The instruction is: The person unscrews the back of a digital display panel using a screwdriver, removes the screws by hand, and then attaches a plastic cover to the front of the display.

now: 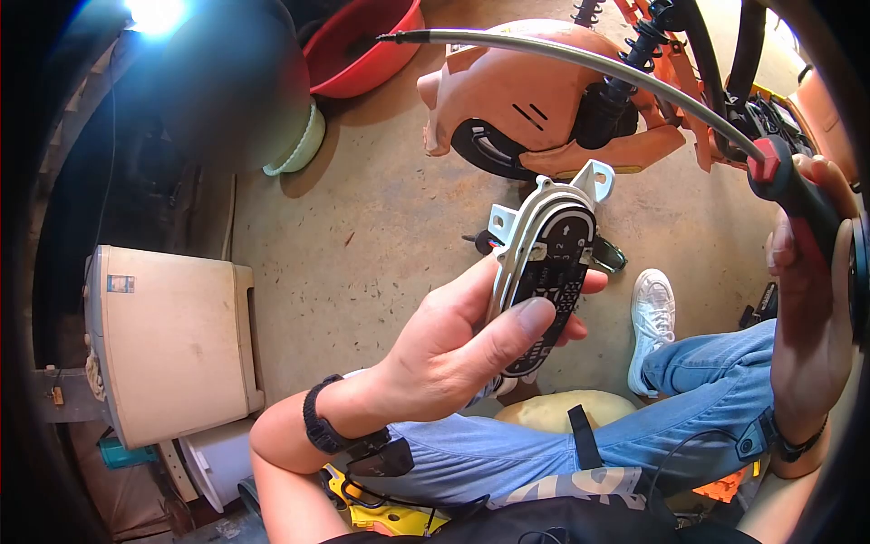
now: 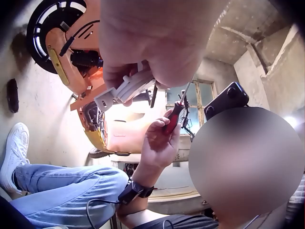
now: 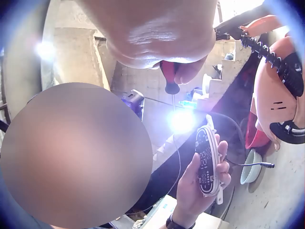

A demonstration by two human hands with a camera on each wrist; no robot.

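My left hand (image 1: 435, 340) grips an oval instrument display panel (image 1: 566, 240) by its lower end, with the thumb across the dark face. White mounting tabs stick out at its upper end, and lit-looking digits and icons cover the front. A dark cable with a plug (image 3: 267, 165) trails from behind it in the right wrist view. Raised at the right side, my right hand (image 1: 807, 317) holds a screwdriver (image 1: 790, 195) by its red and black handle. Its long metal shaft points up and left in the head view, away from the display.
An orange scooter body (image 1: 535, 95) with a wheel and springs stands ahead. Back left are a red basin (image 1: 385, 59) and a pale green bowl (image 1: 304, 145). A whitish box (image 1: 177, 340) stands at the left. A white shoe (image 1: 652, 308) rests on the concrete floor (image 1: 335, 236).
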